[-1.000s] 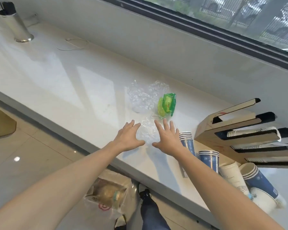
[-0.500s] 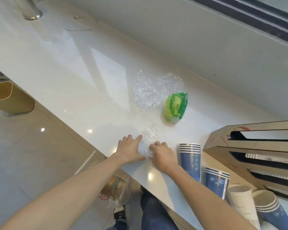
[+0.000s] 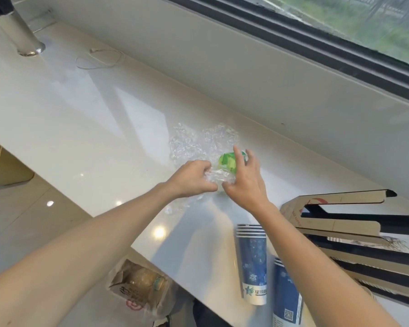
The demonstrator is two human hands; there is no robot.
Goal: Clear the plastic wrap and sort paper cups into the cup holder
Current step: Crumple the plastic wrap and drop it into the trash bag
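A crumpled piece of clear plastic wrap (image 3: pixel 219 177) sits between my hands, lifted off the white counter (image 3: pixel 85 128). My left hand (image 3: pixel 191 178) is closed around its left end. My right hand (image 3: pixel 244 178) pinches its right end with the thumb, the other fingers spread over a green wrapper (image 3: pixel 229 161). A bigger sheet of clear wrap (image 3: pixel 198 142) lies just beyond. A stack of blue paper cups (image 3: pixel 252 263) lies on its side at the front right, a second stack (image 3: pixel 286 296) beside it. The cardboard cup holder (image 3: pixel 354 234) lies at the right.
A steel post (image 3: pixel 21 36) stands at the far left of the counter, a thin white cable (image 3: pixel 99 60) next to it. Below the counter edge a plastic bag with food (image 3: pixel 139 286) rests on the floor. A yellow bin (image 3: pixel 3 166) stands at left.
My hands gathered the small wrap at the counter's front edge and lifted it toward the green wrapper. My left hand closed on it; my right hand's fingers spread.
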